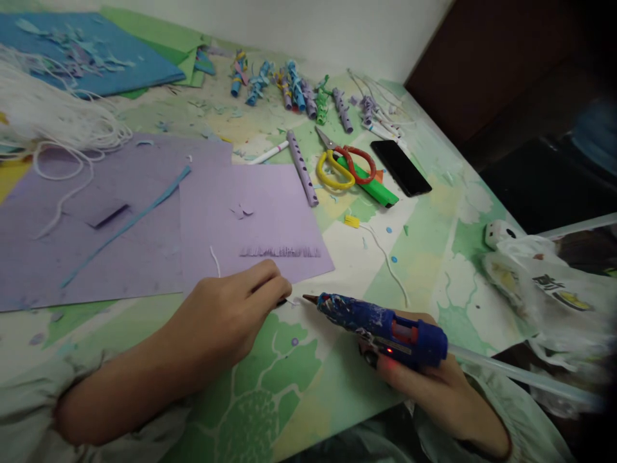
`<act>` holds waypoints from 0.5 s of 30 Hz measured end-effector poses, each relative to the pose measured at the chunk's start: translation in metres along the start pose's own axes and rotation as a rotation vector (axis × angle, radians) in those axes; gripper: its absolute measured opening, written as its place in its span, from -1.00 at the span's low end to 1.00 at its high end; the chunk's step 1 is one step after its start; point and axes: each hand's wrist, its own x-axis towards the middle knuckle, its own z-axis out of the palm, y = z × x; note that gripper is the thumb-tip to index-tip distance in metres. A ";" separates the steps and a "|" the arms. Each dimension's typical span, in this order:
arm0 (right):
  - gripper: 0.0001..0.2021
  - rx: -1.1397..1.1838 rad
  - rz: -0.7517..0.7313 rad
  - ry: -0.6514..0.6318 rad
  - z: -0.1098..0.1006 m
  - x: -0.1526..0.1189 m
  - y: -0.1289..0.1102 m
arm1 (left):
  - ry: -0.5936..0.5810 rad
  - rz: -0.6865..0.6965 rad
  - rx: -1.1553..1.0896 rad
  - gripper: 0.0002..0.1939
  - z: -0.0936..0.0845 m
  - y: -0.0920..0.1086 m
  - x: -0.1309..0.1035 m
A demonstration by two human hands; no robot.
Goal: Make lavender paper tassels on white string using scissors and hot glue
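My right hand [424, 373] is wrapped round a blue glue gun [380, 325], whose nozzle points left and whose red light is lit. A clear glue stick [520, 373] sticks out of its rear. Just left of the nozzle, my left hand [241, 308] is closed, fingertips pinched on something small and mostly hidden, with a bit of white showing at the tips. Beyond the left hand, a fringed purple strip [280, 251] lies on purple paper [260, 186]. A short white string [214, 262] lies close to the knuckles.
Scissors [336, 181], a black phone [401, 167] and a rolled purple tube [303, 168] lie farther back. Several decorated paper rolls [295, 87] stand near the wall. White cord [58, 109] is heaped at left; a plastic bag [569, 289] sits at right.
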 end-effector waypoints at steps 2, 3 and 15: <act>-0.73 0.083 0.097 0.051 0.001 -0.007 0.007 | 0.025 -0.003 -0.060 -0.79 0.000 -0.001 -0.001; -0.71 0.140 0.138 0.099 0.001 -0.010 0.009 | 0.044 -0.007 -0.095 -0.79 0.000 -0.001 -0.001; -0.85 0.552 -0.148 0.479 -0.050 0.011 -0.024 | 0.379 -0.112 -0.036 -0.78 -0.036 -0.003 -0.002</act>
